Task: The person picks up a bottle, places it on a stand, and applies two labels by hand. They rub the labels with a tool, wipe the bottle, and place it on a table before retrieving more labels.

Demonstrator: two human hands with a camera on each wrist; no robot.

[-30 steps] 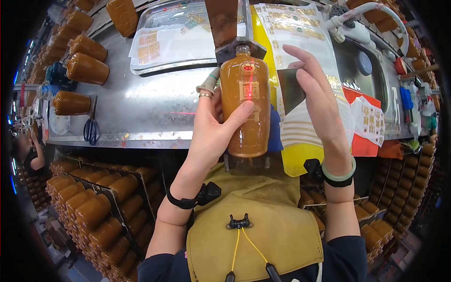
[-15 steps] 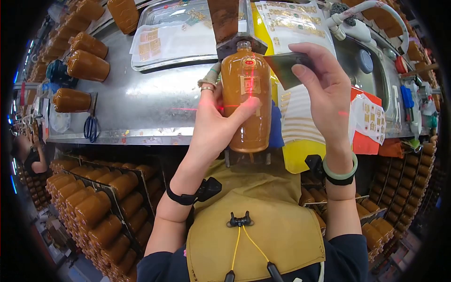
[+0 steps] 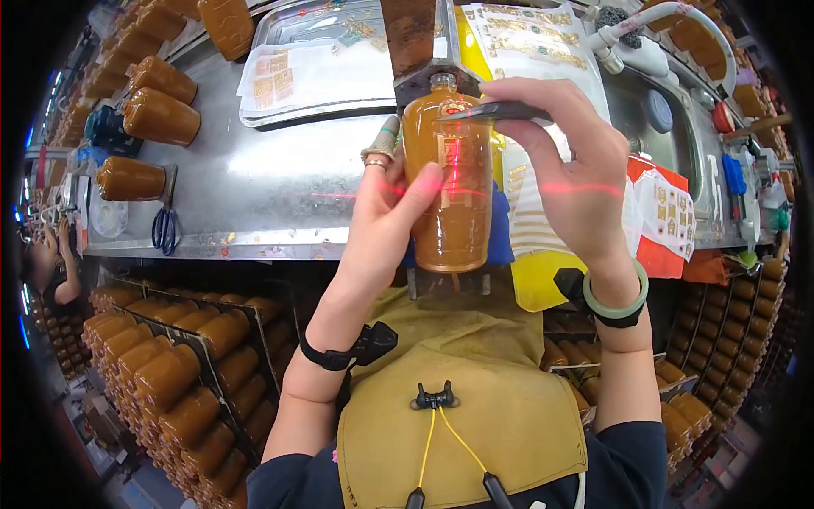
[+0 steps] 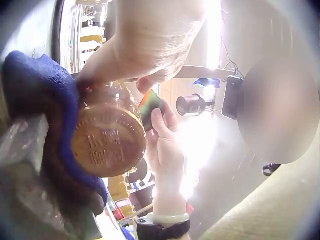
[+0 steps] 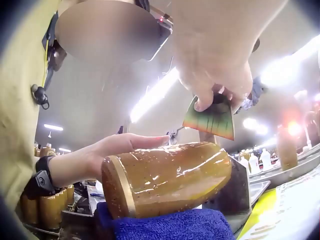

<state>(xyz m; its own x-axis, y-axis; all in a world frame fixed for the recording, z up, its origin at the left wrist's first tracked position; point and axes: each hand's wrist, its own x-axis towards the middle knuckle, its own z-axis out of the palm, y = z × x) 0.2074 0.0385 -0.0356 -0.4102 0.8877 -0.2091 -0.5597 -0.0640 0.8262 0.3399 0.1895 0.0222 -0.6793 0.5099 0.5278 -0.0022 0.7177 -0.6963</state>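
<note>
A glossy brown bottle (image 3: 449,229) lies on a blue towel (image 5: 175,226), its neck toward a metal holder (image 3: 424,76). The left hand (image 3: 381,220) grips the bottle's left side, thumb on top beside gold characters. The right hand (image 3: 581,170) pinches a thin dark scraper (image 3: 500,111), its edge over the red emblem near the bottle's shoulder. In the right wrist view the scraper (image 5: 210,120) shows a green and orange surface above the bottle (image 5: 170,175). The left wrist view shows the bottle's round base (image 4: 107,141) and the right hand (image 4: 165,140) behind it.
Several brown bottles (image 3: 161,116) and blue scissors (image 3: 165,227) are on the left of the metal table. A tray (image 3: 322,109) with decal sheets stands behind. Sheets of gold decals (image 3: 674,208), a sink and a white faucet (image 3: 661,13) are at the right.
The right hand has moved left with the scraper, from beside the bottle to over its upper part. The left thumb has shifted left on the bottle.
</note>
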